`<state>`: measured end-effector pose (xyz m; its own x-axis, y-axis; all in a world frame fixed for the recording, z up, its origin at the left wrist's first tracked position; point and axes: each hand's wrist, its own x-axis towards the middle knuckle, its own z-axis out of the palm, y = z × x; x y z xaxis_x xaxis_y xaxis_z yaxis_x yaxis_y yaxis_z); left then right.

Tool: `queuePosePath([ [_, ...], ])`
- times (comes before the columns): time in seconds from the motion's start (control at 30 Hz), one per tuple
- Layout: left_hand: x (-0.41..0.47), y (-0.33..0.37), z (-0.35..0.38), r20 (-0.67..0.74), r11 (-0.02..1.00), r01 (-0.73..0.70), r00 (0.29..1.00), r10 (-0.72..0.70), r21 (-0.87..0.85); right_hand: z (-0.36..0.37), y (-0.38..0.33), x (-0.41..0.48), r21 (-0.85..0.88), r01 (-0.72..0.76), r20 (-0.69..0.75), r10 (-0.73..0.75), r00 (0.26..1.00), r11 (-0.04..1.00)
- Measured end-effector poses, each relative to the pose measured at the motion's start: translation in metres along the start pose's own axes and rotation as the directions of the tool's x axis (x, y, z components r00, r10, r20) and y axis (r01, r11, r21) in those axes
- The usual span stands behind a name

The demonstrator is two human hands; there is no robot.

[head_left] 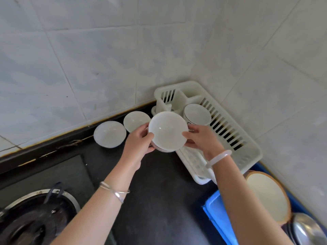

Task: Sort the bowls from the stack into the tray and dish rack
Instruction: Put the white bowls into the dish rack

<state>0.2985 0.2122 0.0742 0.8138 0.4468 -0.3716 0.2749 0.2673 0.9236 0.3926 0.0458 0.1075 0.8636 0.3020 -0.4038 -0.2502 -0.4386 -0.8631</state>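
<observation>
Presently the stack [168, 131] is gripped by left hand [141, 141] and right hand [200, 138]; lower bowls [161, 149] could be dropped from between loosened fingers [148, 136].

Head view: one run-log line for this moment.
hands: left hand and right hand both grip bowl stack | stack: held beside dish rack | rack: one dark-rimmed bowl | counter: two white bowls

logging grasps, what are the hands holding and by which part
Both hands hold a short stack of white bowls by its sides: the left hand grips the left edge, the right hand the right edge, thumbs over the top bowl's rim.
</observation>
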Motion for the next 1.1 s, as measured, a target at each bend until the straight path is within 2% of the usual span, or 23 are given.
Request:
queuePosePath([
  [0.2, 0.020, 0.022, 0.092, 0.203, 0.998, 0.053, 0.978, -0.055, 0.016, -0.084, -0.008, 0.010, 0.098, -0.132, -0.222, 0.151, 0.963, 0.986],
  [0.33, 0.034, 0.013, 0.142, 0.262, 0.984, 0.162, 0.949, -0.176, 0.075, -0.122, 0.011, 0.025, 0.080, -0.208, -0.254, 0.222, 0.941, 0.975],
  [0.53, 0.055, -0.015, 0.198, 0.337, 0.951, 0.207, 0.900, -0.277, 0.228, -0.154, 0.052, 0.042, 0.066, -0.316, -0.196, 0.323, 0.926, 0.946],
  [0.63, 0.064, -0.027, 0.211, 0.358, 0.928, 0.228, 0.874, -0.329, 0.296, -0.160, 0.065, 0.049, 0.029, -0.319, -0.219, 0.317, 0.923, 0.947],
  [0.77, 0.075, -0.037, 0.222, 0.338, 0.898, 0.194, 0.878, -0.339, 0.396, -0.163, 0.078, 0.056, -0.017, -0.292, -0.278, 0.276, 0.920, 0.956],
  [0.87, 0.079, -0.042, 0.227, 0.324, 0.873, 0.173, 0.882, -0.344, 0.455, -0.163, 0.086, 0.058, -0.144, -0.296, -0.280, 0.248, 0.927, 0.944],
  [1.03, 0.083, -0.048, 0.229, 0.347, 0.854, 0.185, 0.856, -0.384, 0.487, -0.164, 0.090, 0.062, -0.310, -0.292, -0.301, 0.198, 0.933, 0.905],
  [1.1, 0.084, -0.050, 0.228, 0.356, 0.859, 0.193, 0.850, -0.388, 0.475, -0.165, 0.091, 0.064, -0.317, -0.305, -0.312, 0.205, 0.928, 0.898],
])
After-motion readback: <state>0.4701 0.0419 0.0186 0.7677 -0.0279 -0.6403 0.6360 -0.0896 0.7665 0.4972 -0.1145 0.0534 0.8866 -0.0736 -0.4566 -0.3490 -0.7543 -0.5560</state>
